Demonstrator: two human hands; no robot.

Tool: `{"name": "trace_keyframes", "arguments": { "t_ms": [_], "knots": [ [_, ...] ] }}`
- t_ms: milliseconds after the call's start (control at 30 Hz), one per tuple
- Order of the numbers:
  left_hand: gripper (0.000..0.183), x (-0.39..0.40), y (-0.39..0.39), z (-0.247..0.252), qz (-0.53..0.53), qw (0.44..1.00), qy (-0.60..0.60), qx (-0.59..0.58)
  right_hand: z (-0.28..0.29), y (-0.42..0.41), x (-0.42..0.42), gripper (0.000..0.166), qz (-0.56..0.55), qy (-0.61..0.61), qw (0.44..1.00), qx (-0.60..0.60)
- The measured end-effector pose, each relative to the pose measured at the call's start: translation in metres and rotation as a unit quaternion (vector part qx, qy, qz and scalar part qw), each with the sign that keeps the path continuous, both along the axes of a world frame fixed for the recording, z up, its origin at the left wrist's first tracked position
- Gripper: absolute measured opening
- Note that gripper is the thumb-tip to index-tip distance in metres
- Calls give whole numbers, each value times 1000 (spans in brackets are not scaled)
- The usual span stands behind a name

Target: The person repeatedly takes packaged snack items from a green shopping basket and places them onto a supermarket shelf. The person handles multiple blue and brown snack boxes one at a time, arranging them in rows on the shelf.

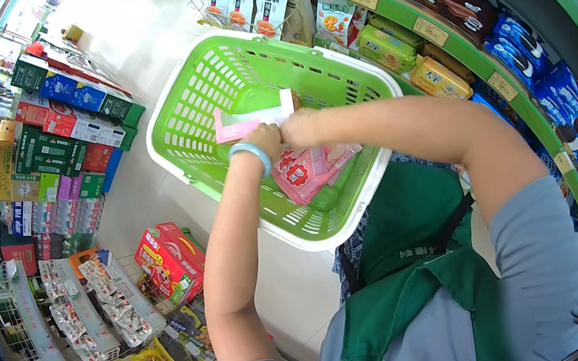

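My left hand [261, 143], with a pale blue bangle at the wrist, grips the near edge of an open pink-and-white carton [240, 129]. Beside it, my right hand [301, 128] is closed at the carton's right end, its fingers mostly hidden. Both hands are over a green plastic shopping basket [190, 111] with a white rim. Below the hands, pink snack packets [302, 176] with red flower-shaped marks lie in the basket. What lies directly under the carton is partly hidden.
At the right, a green-edged shelf [426, 31] holds biscuit packs [387, 47] and blue cookie packs [570, 113]. Stacked boxes [55, 149] stand at the left. A red carton [173, 260] and wire racks of snacks [121, 309] are at lower left. Hanging snack bags [270, 6] are beyond the basket.
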State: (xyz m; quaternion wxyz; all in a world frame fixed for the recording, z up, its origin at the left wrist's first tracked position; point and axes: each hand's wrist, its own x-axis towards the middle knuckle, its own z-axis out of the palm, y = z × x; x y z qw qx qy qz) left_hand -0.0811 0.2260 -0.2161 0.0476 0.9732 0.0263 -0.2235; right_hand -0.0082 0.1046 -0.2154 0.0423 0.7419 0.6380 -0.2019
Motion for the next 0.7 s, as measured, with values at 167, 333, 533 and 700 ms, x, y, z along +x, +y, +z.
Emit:
{"name": "trace_keyframes", "arguments": {
  "t_ms": [167, 333, 533, 700],
  "knots": [
    [34, -7, -2, 52, 31, 989, -134, -49, 73, -42, 34, 21, -62, 88, 993, 53],
    [27, -4, -35, 102, 48, 947, -264, -179, 145, -127, 27, 22, -122, 62, 952, 274],
    [38, 20, -111, 128, -63, 776, -616, -123, 142, -207, 16, 27, -282, 275, 768, 506],
    [48, 50, -158, 144, -85, 722, -657, -201, 153, -245, 22, 50, -390, 349, 622, 582]
  ]
}}
